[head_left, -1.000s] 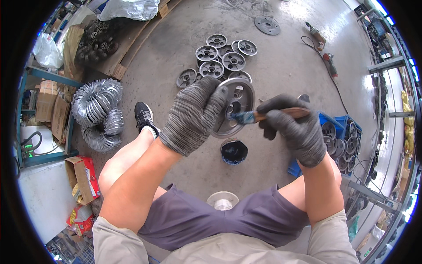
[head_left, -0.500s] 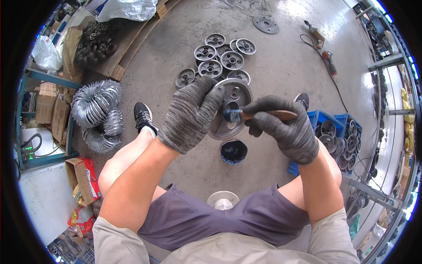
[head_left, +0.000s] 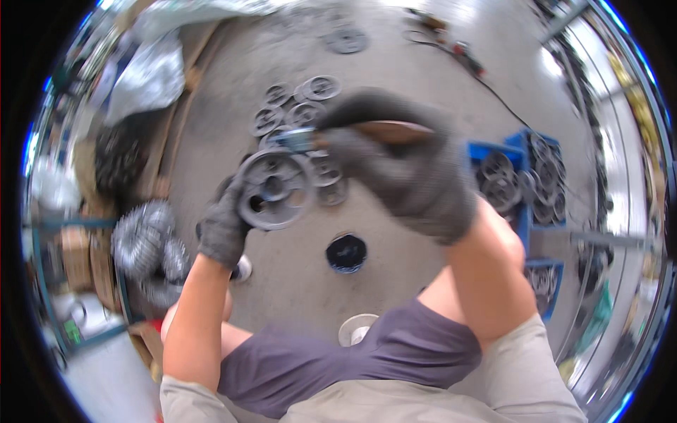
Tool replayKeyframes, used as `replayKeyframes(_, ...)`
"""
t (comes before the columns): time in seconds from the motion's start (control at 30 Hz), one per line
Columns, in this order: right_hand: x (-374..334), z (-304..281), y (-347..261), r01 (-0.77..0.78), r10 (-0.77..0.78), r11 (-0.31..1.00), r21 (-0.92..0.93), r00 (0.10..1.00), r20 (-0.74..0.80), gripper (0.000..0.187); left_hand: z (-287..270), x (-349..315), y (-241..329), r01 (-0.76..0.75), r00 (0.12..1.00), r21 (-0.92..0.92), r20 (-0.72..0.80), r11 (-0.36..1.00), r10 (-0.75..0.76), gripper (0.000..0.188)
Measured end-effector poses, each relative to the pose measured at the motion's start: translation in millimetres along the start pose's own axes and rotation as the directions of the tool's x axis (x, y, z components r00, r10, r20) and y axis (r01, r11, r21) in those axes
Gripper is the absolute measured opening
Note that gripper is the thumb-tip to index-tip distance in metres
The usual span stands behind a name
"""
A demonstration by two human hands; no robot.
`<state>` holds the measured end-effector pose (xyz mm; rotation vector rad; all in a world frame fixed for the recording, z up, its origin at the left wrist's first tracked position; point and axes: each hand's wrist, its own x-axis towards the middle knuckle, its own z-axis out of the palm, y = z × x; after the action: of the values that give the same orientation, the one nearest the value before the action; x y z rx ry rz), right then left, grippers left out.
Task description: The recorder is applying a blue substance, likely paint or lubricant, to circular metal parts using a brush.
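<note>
Gripping the left edge of a wheel (head_left: pixel 282 185) with the left hand (head_left: pixel 224 227), left of centre in the frame, curled partway closed about the rim. Pinching the wooden handle of a brush (head_left: pixel 300 139) between thumb and fingers of the right hand (head_left: pixel 409 169), right of centre; cannot tell each finger's place, for blur.

Faces up toward the camera, in the wheel's case, with its axle line aimed roughly at the viewer. Lies almost level across the frame, in the brush's case, with bristles to the left and handle end to the right, beside the wheel's upper rim; cannot tell whether touching.

Leaves open floor (head_left: pixel 402 261) below both hands, around a dark-filled pot (head_left: pixel 345 269) just below centre. Crowded above by loose wheels (head_left: pixel 303 115) at upper centre, partly hidden behind the brush and right hand. Bounded at right by blue crates (head_left: pixel 477 151) holding more wheels, and at left by coiled duct (head_left: pixel 144 240).
</note>
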<state>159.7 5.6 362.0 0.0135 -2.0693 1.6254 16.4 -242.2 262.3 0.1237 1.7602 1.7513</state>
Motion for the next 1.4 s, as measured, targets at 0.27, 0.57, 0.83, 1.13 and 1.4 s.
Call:
replayKeyframes(0.27,21.5,-20.1,7.6,0.018,-0.016,1.0,0.002,0.935,-0.355,0.013,160.7,88.6,-3.8,-0.265,0.841,-0.548,0.271,0.793,0.468,0.043)
replayKeyframes(0.57,27.4,-77.0,29.1,-0.084,0.155,0.983,0.163,0.854,-0.496,0.015,364.9,104.2,-50.1,0.164,0.792,0.215,0.553,0.963,-0.259,0.06)
replayKeyframes(0.83,8.2,-104.7,33.4,-0.306,0.357,0.934,0.186,0.834,-0.421,0.02,99.6,187.7,-241.1,0.36,0.894,0.725,-0.087,0.588,-0.44,0.035)
replayKeyframes(1.13,-8.3,-117.6,54.7,-0.441,0.257,0.812,-0.383,0.858,-0.444,0.02,80.9,211.6,-293.2,0.637,0.756,0.21,-0.362,0.742,-0.546,0.051)
replayKeyframes(1.4,-7.8,-109.9,56.8,-0.383,0.222,0.844,-0.375,0.887,-0.405,0.02,59.9,224.9,-274.6,0.614,0.773,0.219,-0.359,0.758,-0.523,0.04)
